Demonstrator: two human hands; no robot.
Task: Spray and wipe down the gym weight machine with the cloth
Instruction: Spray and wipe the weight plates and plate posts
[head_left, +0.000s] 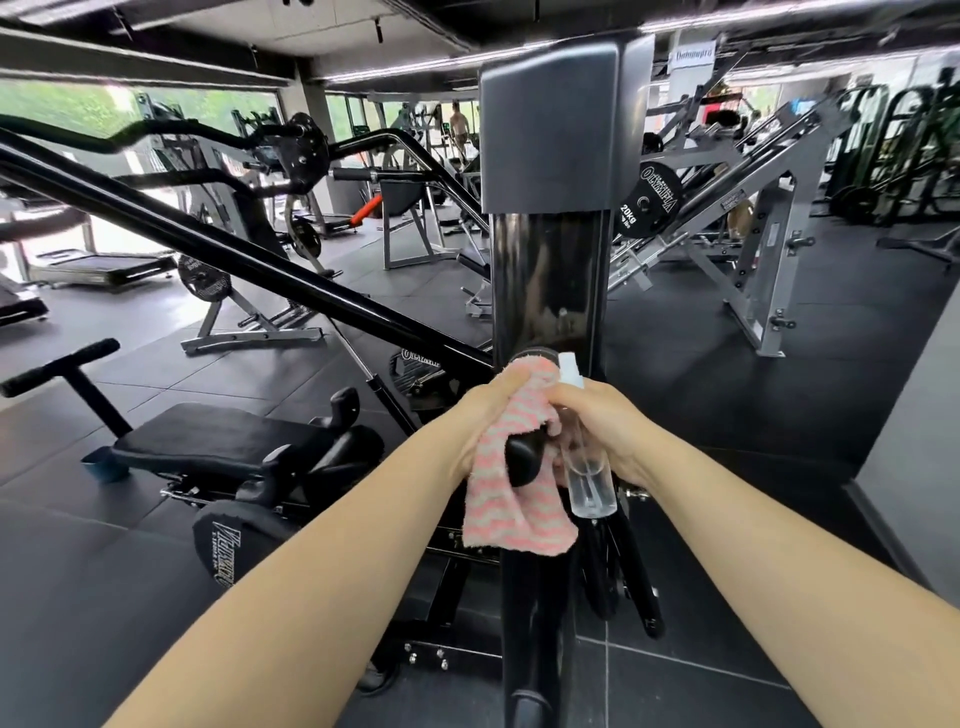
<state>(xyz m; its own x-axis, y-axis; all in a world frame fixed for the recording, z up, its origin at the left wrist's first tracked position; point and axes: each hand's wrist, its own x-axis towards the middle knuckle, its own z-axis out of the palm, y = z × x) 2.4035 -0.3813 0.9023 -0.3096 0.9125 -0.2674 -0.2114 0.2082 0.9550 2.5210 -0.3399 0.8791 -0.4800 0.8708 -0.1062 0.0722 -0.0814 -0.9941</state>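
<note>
Weight machine (548, 270) beside plate (648, 200) marked "20kg"

A single head-worn wide-angle camera looks forward and down, close to the black upright column (548, 280) of the weight machine. The column stands centre frame, with the gym floor (727, 374) spreading behind it to both sides.
</note>
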